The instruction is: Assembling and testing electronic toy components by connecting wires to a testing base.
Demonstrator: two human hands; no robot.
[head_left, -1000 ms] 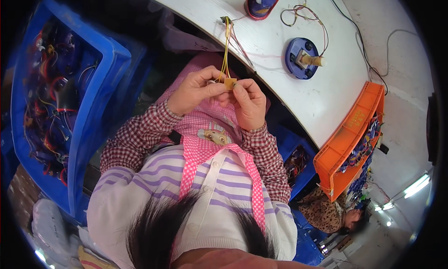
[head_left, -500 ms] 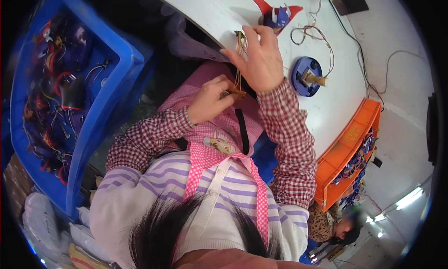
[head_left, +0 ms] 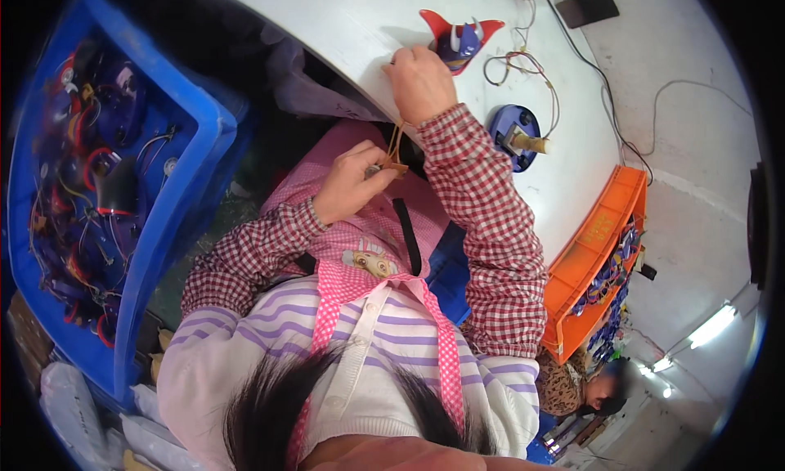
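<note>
My left hand (head_left: 353, 181) is closed in a pinch on a small orange-brown piece (head_left: 397, 168) over my lap. Thin yellowish wires (head_left: 396, 141) run from that piece up under my right hand (head_left: 422, 84). At the edge of the white table, the right hand has its fingers curled and closed, back upward. The wires lead into its grip, but their far ends and the fingertips are hidden. Just beyond it on the table stands a red and purple winged toy part (head_left: 463, 42). A purple-blue round base (head_left: 513, 133) with a tan cylinder lies right of the hand.
The white table (head_left: 343, 21) curves ahead of me. A looped cable (head_left: 523, 58) and a dark flat object (head_left: 587, 9) lie on it. At left a blue bin (head_left: 219, 119) holds several wired parts; an orange crate (head_left: 585, 246) stands at right. Another person (head_left: 564, 385) is behind it.
The right hand's fingers have curled downward, hiding the small green piece seen at the wire ends before. The left hand keeps its pinch. The whole view has shifted slightly.
</note>
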